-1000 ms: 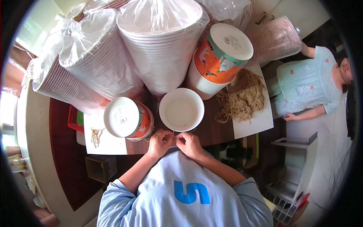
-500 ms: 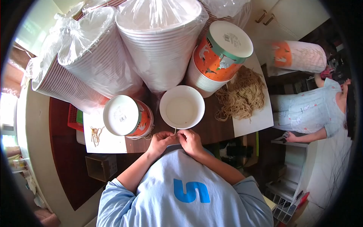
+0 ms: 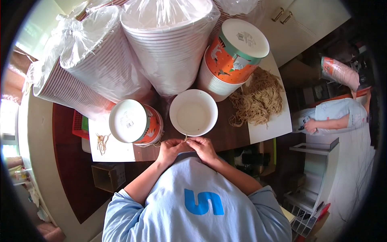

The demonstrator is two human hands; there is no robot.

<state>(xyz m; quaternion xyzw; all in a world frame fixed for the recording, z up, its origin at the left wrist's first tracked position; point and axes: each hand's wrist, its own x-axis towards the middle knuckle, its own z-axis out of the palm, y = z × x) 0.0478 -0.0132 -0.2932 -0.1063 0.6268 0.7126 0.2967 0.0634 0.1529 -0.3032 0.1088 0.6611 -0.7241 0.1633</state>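
Observation:
A white paper bucket [image 3: 193, 113] stands mouth up before me at the table's near edge. Just below its rim, a short piece of tan cord [image 3: 186, 137] comes up between my hands. My left hand [image 3: 171, 148] pinches the cord with thumb and forefinger. Close against it, my right hand [image 3: 202, 147] is closed on the same cord, fingertips together. To the left, an orange printed bucket [image 3: 153, 128] sits upside down, its white base up. A tangled heap of tan cord [image 3: 260, 99] lies to the right, partly on a white sheet.
Tall stacks of white buckets in clear plastic [image 3: 165, 52] line the back of the table. An orange bucket [image 3: 231, 60] tops another stack. Loose cords [image 3: 102, 144] lie on white board at left. At far right a person [image 3: 334, 117] holds up a wrapped stack [image 3: 340, 73].
My hands stay together at the bucket's rim, fingers shifting slightly on the cord. The person at right has moved farther off, carrying the wrapped stack.

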